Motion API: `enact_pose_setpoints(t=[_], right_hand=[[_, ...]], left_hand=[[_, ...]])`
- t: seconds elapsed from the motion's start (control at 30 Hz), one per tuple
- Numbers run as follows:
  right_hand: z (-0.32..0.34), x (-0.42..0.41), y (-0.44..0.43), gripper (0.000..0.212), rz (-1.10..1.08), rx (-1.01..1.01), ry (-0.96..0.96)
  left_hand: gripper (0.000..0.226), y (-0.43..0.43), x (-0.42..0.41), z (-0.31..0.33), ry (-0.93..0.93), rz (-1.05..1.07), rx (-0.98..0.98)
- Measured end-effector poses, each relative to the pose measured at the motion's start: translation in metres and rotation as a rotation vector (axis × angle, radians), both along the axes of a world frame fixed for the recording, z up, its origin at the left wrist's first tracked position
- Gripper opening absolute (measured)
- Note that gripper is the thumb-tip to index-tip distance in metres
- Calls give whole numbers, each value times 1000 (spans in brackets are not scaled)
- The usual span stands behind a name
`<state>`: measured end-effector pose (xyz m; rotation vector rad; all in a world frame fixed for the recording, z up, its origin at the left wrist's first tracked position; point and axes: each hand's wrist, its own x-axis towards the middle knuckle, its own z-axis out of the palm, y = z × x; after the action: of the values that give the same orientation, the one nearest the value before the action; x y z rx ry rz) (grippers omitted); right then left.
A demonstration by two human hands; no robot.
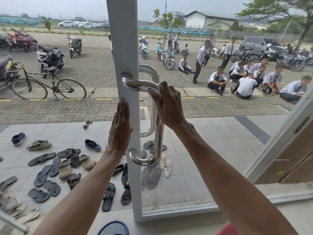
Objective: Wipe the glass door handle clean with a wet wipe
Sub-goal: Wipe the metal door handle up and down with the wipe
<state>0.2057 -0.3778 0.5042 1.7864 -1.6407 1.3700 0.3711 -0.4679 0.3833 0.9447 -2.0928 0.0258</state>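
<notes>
handle (158, 133) of polished steel runs down the white door frame (125, 48), fixed to it by a curved arm at the top and another at the bottom. my right hand (166, 106) sits at the top bend, fingers (153, 94) curled over the upper arm of the handle and pressed close together. a small pale patch shows under those fingertips; i cannot tell whether it is the wet wipe or a reflection. my left hand (120, 128) lies flat against the frame just beside the handle, fingers straight and pressed together, holding nothing. a second steel handle (150, 72) shows on the far side of the glass. through the glass, sandals and shoes (59, 167) lie scattered on the tiled floor (211, 150) outside, with a bicycle (49, 85) farther off.
</notes>
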Motion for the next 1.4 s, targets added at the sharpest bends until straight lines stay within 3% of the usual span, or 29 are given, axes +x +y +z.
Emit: enact_pose_setpoints(t=[0.23,0.4,0.5,0.67,0.83,1.0,1.17,1.4], right_hand=[[43,18,-9,44,-46,125,214],[63,59,-24,56,-297,253,445],[70,81,-33,55,-399,324,425],[79,105,-52,34,-530,451,459],[87,104,-60,23,-514,580,378],[84,86,-39,37,-360,486,394],[67,55,-20,51,-250,285,562],[45,30,-17,63,-236,109,394]], left_hand=[[122,2,0,0,-3,-3,11],[120,6,0,1,-3,11,15],[118,8,2,3,-11,19,26],[106,13,-1,7,-9,51,53],[100,12,-2,6,2,46,23],[107,12,-3,5,-2,47,24],[115,9,0,5,-15,34,28],[125,4,3,3,-18,-5,11]])
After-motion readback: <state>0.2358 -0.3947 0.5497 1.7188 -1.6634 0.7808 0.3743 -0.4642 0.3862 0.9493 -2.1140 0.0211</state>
